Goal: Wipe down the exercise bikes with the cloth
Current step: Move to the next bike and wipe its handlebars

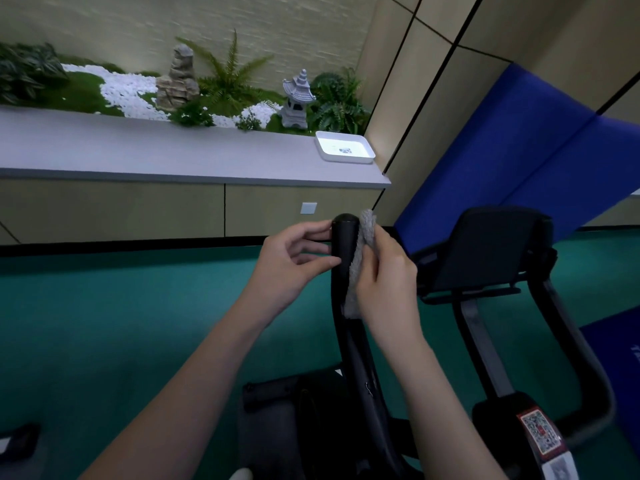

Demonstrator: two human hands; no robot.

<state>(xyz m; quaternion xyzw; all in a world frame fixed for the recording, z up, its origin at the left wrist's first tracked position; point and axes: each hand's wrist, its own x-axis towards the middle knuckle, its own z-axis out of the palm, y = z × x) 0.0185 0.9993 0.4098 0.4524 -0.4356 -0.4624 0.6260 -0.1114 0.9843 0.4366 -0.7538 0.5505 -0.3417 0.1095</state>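
Grey fuzzy cloth (367, 230) runs along the right side of the exercise bike's black handlebar (344, 237), right up at its top end. The right hand (388, 275) is curled round it, pressing it on. The left hand (291, 261) pinches the bar's other side with its fingertips. A white tray (344, 147) sits at the ledge's (173, 150) right end.

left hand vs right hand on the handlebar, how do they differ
The left hand is bare and holds the handlebar with its fingertips from the left. The right hand holds the grey cloth against the handlebar's right side. The left hand's curled fingers face the camera, while the right hand shows its back. Both are at the same handlebar end.
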